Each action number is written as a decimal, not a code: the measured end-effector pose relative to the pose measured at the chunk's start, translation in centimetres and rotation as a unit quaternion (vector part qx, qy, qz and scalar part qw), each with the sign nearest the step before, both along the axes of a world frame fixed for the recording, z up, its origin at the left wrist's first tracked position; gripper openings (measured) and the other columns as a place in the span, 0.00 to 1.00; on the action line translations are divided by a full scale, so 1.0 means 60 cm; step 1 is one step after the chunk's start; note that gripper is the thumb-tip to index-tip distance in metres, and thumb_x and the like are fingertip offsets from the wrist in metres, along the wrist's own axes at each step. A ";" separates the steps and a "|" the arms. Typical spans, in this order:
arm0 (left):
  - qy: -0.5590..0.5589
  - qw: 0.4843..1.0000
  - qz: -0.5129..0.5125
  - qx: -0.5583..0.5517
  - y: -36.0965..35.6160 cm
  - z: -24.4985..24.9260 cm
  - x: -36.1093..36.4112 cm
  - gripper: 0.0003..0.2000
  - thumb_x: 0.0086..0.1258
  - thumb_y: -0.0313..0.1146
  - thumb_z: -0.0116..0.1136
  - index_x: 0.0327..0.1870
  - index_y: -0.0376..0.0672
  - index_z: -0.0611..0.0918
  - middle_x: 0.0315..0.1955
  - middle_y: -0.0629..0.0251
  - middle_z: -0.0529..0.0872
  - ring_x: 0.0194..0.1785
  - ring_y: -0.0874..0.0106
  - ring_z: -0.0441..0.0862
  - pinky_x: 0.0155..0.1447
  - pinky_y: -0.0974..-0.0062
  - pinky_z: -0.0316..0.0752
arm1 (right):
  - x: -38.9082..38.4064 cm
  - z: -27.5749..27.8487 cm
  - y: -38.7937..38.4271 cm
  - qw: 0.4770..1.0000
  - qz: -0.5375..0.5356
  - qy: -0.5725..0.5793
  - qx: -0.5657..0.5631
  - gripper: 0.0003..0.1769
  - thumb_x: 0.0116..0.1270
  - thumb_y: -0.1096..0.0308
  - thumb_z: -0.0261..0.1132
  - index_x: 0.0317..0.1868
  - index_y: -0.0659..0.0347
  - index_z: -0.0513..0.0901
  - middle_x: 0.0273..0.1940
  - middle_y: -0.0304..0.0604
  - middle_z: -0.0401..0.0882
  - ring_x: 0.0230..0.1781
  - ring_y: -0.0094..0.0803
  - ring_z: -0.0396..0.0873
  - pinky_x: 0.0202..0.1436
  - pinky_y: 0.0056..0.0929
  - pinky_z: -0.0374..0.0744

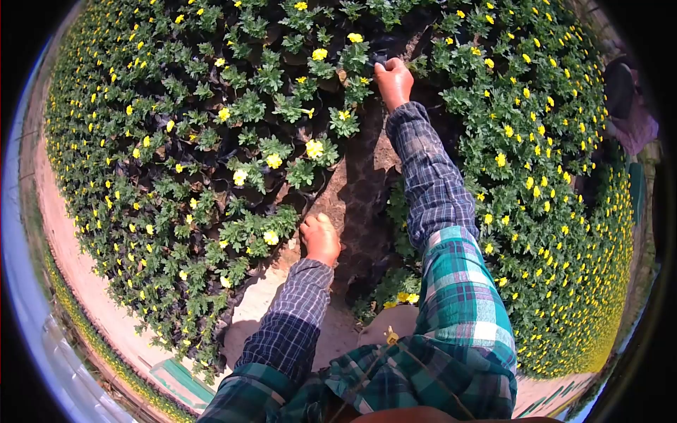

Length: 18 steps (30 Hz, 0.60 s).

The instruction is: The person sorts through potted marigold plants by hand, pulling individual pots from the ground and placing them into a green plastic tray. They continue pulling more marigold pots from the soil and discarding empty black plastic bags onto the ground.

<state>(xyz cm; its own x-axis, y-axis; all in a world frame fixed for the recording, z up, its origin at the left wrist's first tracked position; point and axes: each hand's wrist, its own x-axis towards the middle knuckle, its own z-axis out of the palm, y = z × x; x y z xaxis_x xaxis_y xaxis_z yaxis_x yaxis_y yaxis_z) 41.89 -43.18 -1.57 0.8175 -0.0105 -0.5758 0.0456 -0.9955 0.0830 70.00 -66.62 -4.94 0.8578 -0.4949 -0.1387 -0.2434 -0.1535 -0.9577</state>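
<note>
My right hand (395, 83) reaches forward into the strip of bare soil, its fingers closed at the rim of a black plastic plant bag (380, 58). Lower and to the left, my left hand (321, 240) is curled closed beside a leafy marigold plant (271, 238) with a yellow bloom. Whatever its fingers may hold is hidden. Between the two hands, on the left of the strip, stand marigold plants (301, 173) in dark bags with yellow flowers.
Dense rows of yellow-flowered plants (522, 176) fill the right side, and more (155, 176) spread across the left. A strip of brown soil (363, 183) runs between them. At the far right edge, another person (635, 123) is partly visible. A pale path (63, 190) borders the left.
</note>
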 end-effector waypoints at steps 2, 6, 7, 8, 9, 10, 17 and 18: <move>-0.019 1.000 0.007 0.003 0.000 -0.008 -0.005 0.32 0.42 0.31 0.77 0.47 0.37 0.69 0.49 0.51 0.68 0.55 0.53 0.68 0.55 0.59 0.73 | 0.004 0.023 0.010 0.945 0.020 -0.036 -0.325 0.10 0.55 0.66 0.65 0.33 0.63 0.77 0.34 0.53 0.79 0.35 0.49 0.78 0.41 0.45 0.77; -0.016 1.000 0.001 0.002 -0.002 -0.004 -0.001 0.30 0.43 0.28 0.75 0.47 0.37 0.69 0.49 0.51 0.68 0.54 0.53 0.69 0.55 0.59 0.73 | 0.017 0.001 0.001 0.859 0.209 -0.021 -0.466 0.07 0.62 0.67 0.59 0.36 0.61 0.79 0.36 0.53 0.80 0.39 0.50 0.79 0.42 0.45 0.77; -0.006 1.000 -0.006 0.006 -0.001 -0.005 0.000 0.29 0.44 0.28 0.74 0.46 0.37 0.69 0.49 0.51 0.69 0.54 0.53 0.69 0.55 0.59 0.73 | 0.011 0.006 -0.002 0.859 0.210 -0.023 -0.467 0.07 0.62 0.67 0.59 0.36 0.61 0.79 0.36 0.53 0.80 0.39 0.50 0.79 0.42 0.45 0.77; 0.005 1.000 -0.012 0.011 0.000 -0.007 0.001 0.28 0.45 0.29 0.74 0.46 0.37 0.69 0.48 0.51 0.69 0.53 0.53 0.69 0.54 0.59 0.73 | 0.004 0.010 -0.001 0.889 0.177 -0.038 -0.421 0.07 0.62 0.66 0.60 0.36 0.61 0.78 0.36 0.52 0.80 0.39 0.50 0.79 0.42 0.44 0.77; 0.004 1.000 -0.010 0.010 0.001 -0.008 0.001 0.28 0.45 0.29 0.74 0.46 0.37 0.69 0.48 0.51 0.69 0.53 0.53 0.69 0.54 0.59 0.73 | -0.005 0.014 -0.002 0.915 0.145 -0.052 -0.372 0.07 0.63 0.65 0.60 0.36 0.61 0.77 0.36 0.52 0.80 0.39 0.49 0.79 0.42 0.43 0.76; 0.006 1.000 -0.019 0.017 0.002 -0.010 0.002 0.28 0.45 0.30 0.74 0.46 0.38 0.69 0.48 0.51 0.69 0.53 0.53 0.69 0.54 0.60 0.73 | -0.013 0.027 -0.005 0.927 0.069 -0.058 -0.364 0.07 0.63 0.65 0.61 0.36 0.60 0.77 0.36 0.51 0.79 0.39 0.49 0.79 0.42 0.43 0.76; 0.016 0.999 0.000 0.027 -0.008 0.014 0.007 0.35 0.41 0.41 0.79 0.47 0.38 0.69 0.49 0.52 0.70 0.54 0.54 0.69 0.54 0.62 0.73 | 0.036 0.068 -0.104 0.846 0.032 0.282 -0.452 0.21 0.58 0.72 0.65 0.52 0.68 0.73 0.48 0.53 0.82 0.47 0.44 0.82 0.49 0.39 0.81; 0.022 0.999 0.005 0.025 -0.008 0.017 0.008 0.36 0.40 0.41 0.79 0.47 0.38 0.69 0.49 0.52 0.70 0.54 0.54 0.68 0.55 0.62 0.73 | 0.043 0.067 -0.108 0.838 0.059 0.297 -0.454 0.19 0.59 0.71 0.64 0.51 0.66 0.75 0.48 0.52 0.82 0.48 0.43 0.82 0.49 0.39 0.81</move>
<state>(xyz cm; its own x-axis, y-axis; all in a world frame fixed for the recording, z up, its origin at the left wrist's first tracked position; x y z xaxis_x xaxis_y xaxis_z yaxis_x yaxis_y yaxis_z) 42.37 -43.69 -0.57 0.7908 0.0277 -0.6114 0.0587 -0.9978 0.0307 72.58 -73.12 -0.93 0.8214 -0.5442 -0.1704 -0.5674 -0.8098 -0.1491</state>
